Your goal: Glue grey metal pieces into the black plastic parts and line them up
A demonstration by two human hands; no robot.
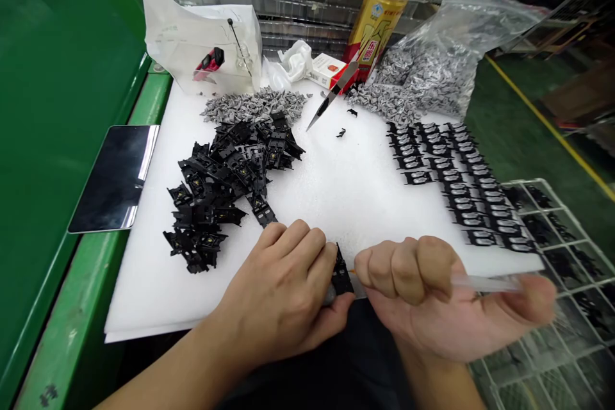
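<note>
Near the front edge of the white foam sheet (336, 198), my left hand (288, 282) is closed on a black plastic part (342, 274), thumb below it. My right hand (423, 295) wraps round a translucent syringe (485, 282), its thumb at the rear end. The syringe's orange tip (353, 271) points left at the black part; whether they touch I cannot tell. Beyond my left hand lies a heap of similar black parts (235, 173). Rows of black parts (461, 192) with pale inserts lie on the right.
Small grey pieces (254, 106) form a pile at the back, beside a craft knife (331, 99). Behind stand a drink bottle (377, 19) and a plastic bag (437, 64) of grey pieces. A tablet (115, 176) lies left, a wire rack (552, 250) right.
</note>
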